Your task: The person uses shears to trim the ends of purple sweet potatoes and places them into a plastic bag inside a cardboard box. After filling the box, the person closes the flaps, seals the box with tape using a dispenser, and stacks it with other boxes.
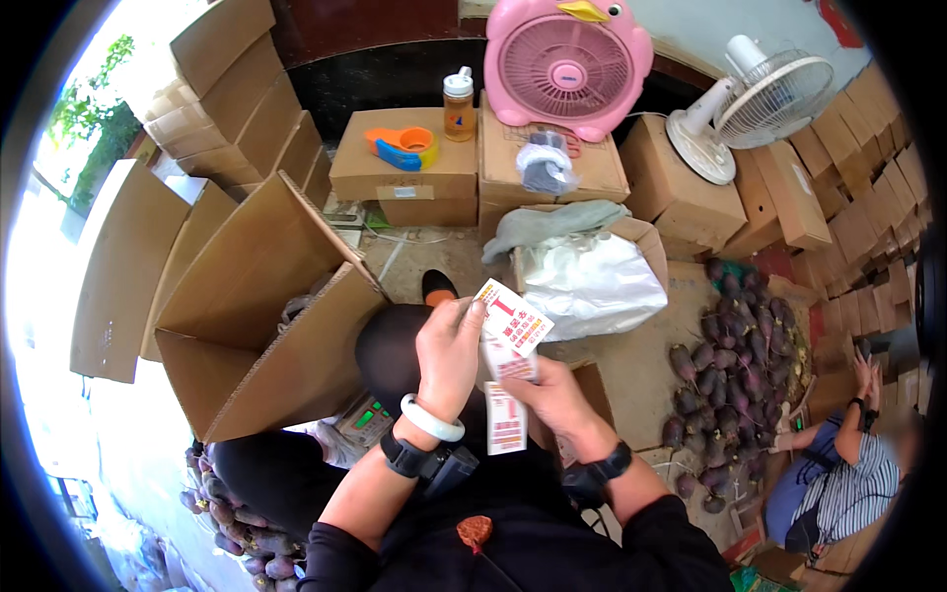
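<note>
My left hand pinches the corner of a white printed card with red and yellow lettering. Below it, my right hand grips more of the same printed cards, one hanging down from the fingers. The upper card partly covers those below, and I cannot tell how many are stacked. Both hands are above my lap. To their left stands an open cardboard box, tilted, with a little of its content showing. A digital scale with a green display is partly hidden beneath it.
A box lined with white plastic stands ahead. Purple root vegetables lie heaped at right, more at lower left. Boxes behind hold a tape dispenser, bottle, pink fan and white fan. A person sits at right.
</note>
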